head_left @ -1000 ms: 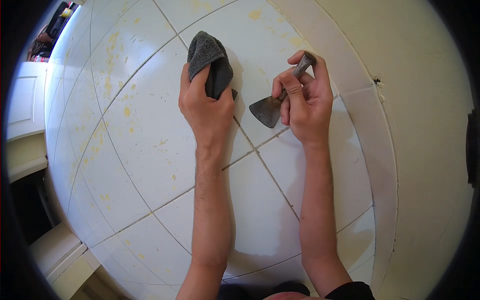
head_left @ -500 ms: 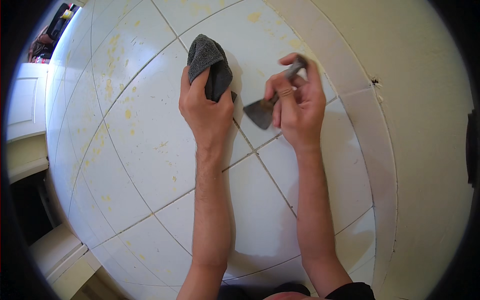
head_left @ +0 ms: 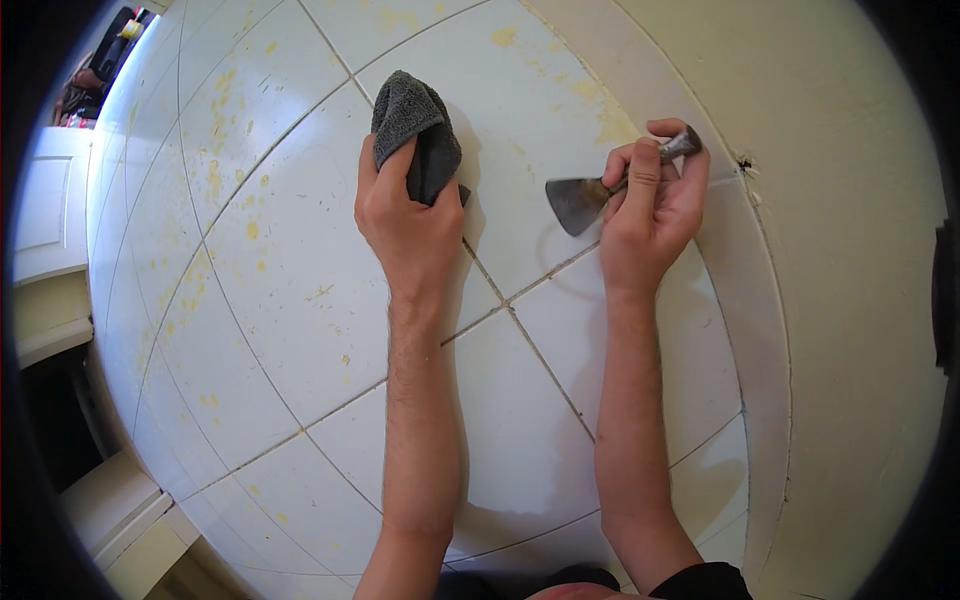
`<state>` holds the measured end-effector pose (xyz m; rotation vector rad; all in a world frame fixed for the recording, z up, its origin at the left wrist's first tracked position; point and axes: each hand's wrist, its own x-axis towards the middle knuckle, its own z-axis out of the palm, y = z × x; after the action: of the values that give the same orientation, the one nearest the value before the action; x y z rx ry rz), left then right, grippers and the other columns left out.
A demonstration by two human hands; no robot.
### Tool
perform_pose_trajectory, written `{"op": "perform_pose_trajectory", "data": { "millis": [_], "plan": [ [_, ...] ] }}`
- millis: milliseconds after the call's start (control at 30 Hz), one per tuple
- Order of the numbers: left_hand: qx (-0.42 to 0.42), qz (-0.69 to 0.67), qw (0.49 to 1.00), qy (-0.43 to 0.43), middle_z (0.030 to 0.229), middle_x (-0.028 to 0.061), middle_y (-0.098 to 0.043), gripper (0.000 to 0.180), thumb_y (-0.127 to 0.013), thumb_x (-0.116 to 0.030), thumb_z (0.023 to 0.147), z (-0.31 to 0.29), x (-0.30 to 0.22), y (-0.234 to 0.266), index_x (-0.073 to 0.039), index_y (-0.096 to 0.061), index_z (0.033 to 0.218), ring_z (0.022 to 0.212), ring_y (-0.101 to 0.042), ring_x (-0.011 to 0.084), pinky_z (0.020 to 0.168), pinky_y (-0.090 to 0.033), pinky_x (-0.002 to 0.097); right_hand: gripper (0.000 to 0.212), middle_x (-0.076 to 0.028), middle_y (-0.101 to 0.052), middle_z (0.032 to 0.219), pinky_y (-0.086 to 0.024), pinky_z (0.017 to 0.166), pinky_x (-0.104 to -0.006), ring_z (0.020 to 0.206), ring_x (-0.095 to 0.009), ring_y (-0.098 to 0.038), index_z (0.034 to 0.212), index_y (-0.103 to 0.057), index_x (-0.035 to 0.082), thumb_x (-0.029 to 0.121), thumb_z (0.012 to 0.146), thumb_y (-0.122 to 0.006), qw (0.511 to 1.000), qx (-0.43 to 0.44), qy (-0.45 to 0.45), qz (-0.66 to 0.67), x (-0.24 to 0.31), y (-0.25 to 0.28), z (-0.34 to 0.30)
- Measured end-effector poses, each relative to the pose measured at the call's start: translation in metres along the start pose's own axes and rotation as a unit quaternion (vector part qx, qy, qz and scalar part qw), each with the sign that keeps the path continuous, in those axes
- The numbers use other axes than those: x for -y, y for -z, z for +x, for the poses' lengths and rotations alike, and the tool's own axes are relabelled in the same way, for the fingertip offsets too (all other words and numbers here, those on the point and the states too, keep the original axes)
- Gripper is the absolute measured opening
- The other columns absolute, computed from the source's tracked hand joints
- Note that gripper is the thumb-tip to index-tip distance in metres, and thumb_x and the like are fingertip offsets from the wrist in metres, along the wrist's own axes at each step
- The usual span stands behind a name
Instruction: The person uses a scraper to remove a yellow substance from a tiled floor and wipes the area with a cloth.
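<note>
I saw the left hand (head_left: 410,215) clutching a grey terrycloth (head_left: 405,110); the right hand (head_left: 650,230), fingers loosely curled, held a metal scraper (head_left: 577,203) that could slip, chipping tile (head_left: 510,420).

Left hand (head_left: 412,215) and right hand (head_left: 650,225) bare. Forearms (head_left: 420,450) bare to the elbow. Black sleeve (head_left: 708,583) visible, five o'clock.

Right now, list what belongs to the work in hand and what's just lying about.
In the work:
dark grey cloth, in the left hand
flat-bladed scraper, in the right hand
white tiles with yellow patches

Just about:
jumbled items, upper left, too small to name
dark object, right edge, unclear
</note>
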<state>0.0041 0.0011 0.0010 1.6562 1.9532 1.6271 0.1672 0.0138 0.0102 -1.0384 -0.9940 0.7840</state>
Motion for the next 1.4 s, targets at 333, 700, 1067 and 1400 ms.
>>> {"op": "perform_pose_trajectory", "data": {
  "millis": [333, 700, 1067, 1400],
  "plan": [
    [0.002, -0.009, 1.000, 0.011, 0.098, 0.0118, -0.063, 0.026, -0.064, 0.008, 0.077, 0.000, -0.002, 0.001, 0.004, -0.068, 0.103, 0.085, -0.065, 0.0282, 0.078, -0.052, 0.0323, 0.016, -0.002, -0.056, 0.069, -0.036, 0.053, -0.0198, 0.062, -0.005, -0.049, 0.116, -0.049, 0.004, 0.011, 0.103, -0.056, 0.971, 0.188, -0.144, 0.031, 0.006, 0.003, 0.001],
    [0.001, -0.021, 1.000, 0.005, 0.099, 0.0121, -0.063, 0.027, -0.064, 0.009, 0.077, 0.000, 0.002, 0.000, 0.004, -0.068, 0.103, 0.085, -0.064, 0.0287, 0.077, -0.052, 0.0326, 0.022, -0.009, -0.060, 0.078, -0.041, 0.036, -0.0200, 0.053, -0.006, -0.055, 0.109, -0.045, 0.000, 0.004, 0.097, -0.063, 0.998, -0.007, -0.056, 0.024, 0.010, -0.009, -0.007],
    [0.003, -0.009, 1.000, 0.001, 0.098, 0.0123, -0.063, 0.026, -0.064, 0.009, 0.076, 0.000, 0.004, 0.000, 0.004, -0.068, 0.101, 0.084, -0.064, 0.0294, 0.076, -0.052, 0.0338, 0.004, -0.012, -0.066, 0.082, -0.051, 0.046, -0.0241, 0.055, -0.013, -0.063, 0.093, -0.057, -0.004, -0.001, 0.096, -0.057, 0.995, 0.090, 0.034, 0.040, 0.001, 0.010, -0.009],
    [0.000, -0.008, 1.000, 0.002, 0.098, 0.0130, -0.063, 0.030, -0.063, 0.010, 0.073, 0.000, 0.001, 0.002, 0.004, -0.068, 0.101, 0.083, -0.064, 0.0304, 0.076, -0.052, 0.0336, 0.010, -0.006, -0.065, 0.068, -0.042, 0.047, -0.0241, 0.050, -0.014, -0.055, 0.077, -0.064, 0.000, -0.003, 0.087, -0.066, 0.967, 0.120, 0.207, -0.082, -0.004, 0.010, -0.009]
  ]
}}
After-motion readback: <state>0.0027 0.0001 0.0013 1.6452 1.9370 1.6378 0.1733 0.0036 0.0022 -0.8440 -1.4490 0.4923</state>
